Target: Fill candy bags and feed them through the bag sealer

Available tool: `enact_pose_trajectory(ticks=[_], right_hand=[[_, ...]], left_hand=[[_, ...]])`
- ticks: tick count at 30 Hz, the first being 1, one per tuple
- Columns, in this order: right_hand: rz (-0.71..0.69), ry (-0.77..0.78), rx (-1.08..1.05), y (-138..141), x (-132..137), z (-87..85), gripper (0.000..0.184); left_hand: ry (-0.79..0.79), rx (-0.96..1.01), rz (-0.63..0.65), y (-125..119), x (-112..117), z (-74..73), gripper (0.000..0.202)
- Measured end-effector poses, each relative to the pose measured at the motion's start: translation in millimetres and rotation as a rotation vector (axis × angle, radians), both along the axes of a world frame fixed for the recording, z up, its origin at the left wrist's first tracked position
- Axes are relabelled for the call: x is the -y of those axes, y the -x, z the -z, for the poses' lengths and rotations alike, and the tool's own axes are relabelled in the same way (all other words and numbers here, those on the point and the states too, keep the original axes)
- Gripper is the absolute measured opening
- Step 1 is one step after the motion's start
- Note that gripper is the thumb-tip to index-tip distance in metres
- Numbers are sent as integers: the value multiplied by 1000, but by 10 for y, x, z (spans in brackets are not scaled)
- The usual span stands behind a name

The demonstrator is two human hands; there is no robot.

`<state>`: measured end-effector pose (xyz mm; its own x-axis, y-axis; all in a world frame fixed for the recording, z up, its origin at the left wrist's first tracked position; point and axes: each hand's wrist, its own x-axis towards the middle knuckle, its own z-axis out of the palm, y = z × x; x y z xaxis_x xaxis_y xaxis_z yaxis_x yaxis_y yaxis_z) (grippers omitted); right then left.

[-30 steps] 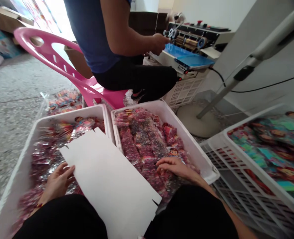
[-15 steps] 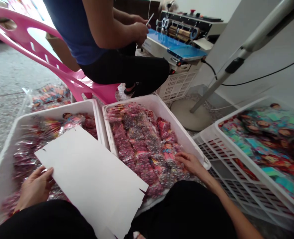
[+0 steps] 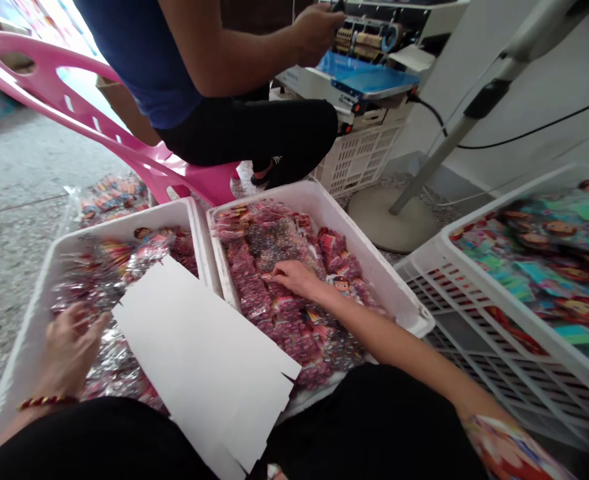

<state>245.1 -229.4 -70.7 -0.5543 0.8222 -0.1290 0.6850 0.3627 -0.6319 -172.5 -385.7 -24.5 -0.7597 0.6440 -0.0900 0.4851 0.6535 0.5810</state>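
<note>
Hiding some packets [image 3: 117, 353], white card [image 3: 202, 360] lies between left grip [image 3: 69, 347], parted, and right grip [image 3: 299, 279], closure unclear.

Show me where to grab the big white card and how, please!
Probably best by its long left edge: pinch the white card from the left, thumb on top, fingers underneath. It looks thin and flat, and that edge seems to stick out over the left tray, close to the left hand. I'd avoid the notched corners.

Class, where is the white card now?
In the head view, the white card is low, left of centre, just right of the left hand.
</note>
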Motion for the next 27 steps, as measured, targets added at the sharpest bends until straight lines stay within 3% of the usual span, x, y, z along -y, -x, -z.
enact_pose_trajectory(ticks=[3,6,8,11,14,18,21,25,27], right_hand=[[-39,-54,136,242,-114,63,22],[-83,-73,172,251,-176,99,21],[-99,-44,129,216,-196,117,23],[-92,-17,103,204,-203,139,30],[-83,-76,146,229,-209,150,22],[-107,-6,104,212,-239,147,23],[-128,21,70,199,-235,154,30],[-108,-104,123,232,-205,207,22],[-104,-89,98,225,-219,239,21]], left_hand=[[11,-292,415,-105,-316,-272,51],[-97,-449,942,-576,-747,-406,35],[12,-412,1266,-1035,-1026,-370,33],[150,-494,1597,-1669,-1336,-164,29],[184,-623,1715,-1977,-1480,116,24],[145,-699,1696,-1949,-1486,389,22],[92,-692,1631,-1887,-1455,465,25],[60,-645,1594,-1887,-1448,478,28],[40,-619,1582,-1885,-1452,485,28]])
